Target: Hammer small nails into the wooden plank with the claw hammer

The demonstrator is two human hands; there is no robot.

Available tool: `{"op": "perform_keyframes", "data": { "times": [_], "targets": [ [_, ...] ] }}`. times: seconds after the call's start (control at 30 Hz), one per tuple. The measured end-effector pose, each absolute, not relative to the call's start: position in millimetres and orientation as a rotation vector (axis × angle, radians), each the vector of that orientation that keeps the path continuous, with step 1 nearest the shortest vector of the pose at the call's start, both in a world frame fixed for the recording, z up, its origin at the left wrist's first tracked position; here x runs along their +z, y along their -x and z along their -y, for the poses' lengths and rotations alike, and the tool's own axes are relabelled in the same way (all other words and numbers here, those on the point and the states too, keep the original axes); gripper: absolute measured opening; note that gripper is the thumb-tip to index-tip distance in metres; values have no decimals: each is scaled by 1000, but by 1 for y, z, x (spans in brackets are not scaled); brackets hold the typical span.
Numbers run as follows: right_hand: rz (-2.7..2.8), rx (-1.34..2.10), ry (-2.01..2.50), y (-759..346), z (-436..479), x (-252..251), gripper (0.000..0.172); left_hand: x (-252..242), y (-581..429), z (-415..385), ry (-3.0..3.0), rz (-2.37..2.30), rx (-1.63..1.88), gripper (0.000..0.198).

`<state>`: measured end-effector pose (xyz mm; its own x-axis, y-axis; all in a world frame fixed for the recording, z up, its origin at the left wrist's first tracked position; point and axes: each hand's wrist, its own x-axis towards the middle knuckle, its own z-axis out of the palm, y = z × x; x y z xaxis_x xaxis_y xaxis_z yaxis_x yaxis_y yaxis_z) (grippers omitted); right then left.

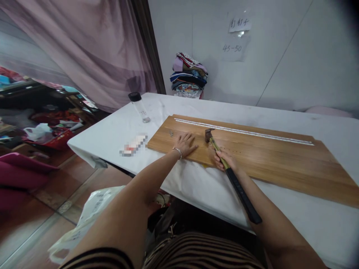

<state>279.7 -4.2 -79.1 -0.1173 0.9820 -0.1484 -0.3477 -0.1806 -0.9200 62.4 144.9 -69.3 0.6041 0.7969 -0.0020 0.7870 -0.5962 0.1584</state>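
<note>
My right hand (226, 160) grips a claw hammer (241, 192) partway up its handle, with the black grip end reaching back over my forearm. The hammer's rusty head is over the wooden board (275, 160), close to its near edge; whether it touches the wood I cannot tell. Flat on the board, left of the hammer head, lies my left hand (185, 144) with fingers spread and nothing held. A small pile of nails (171, 133) rests on the board beyond that hand. Several small dark marks (237, 151) run in a row right of the hammer.
Two white printed strips (244, 131) lie along the board's far side. The board sits on a white-covered table (101, 144). A clear bottle with a black lid (140, 108) and a blurred-out flat item (134, 145) are at left. Folded clothes (189, 76) are stacked by the wall.
</note>
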Motion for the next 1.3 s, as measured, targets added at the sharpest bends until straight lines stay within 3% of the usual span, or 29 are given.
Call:
{"op": "perform_keyframes", "data": {
  "times": [1.3],
  "targets": [
    [954,1529,1004,-279,5,-77,53,-70,-63,-146,-2684,-1344,111,60]
  ]
}}
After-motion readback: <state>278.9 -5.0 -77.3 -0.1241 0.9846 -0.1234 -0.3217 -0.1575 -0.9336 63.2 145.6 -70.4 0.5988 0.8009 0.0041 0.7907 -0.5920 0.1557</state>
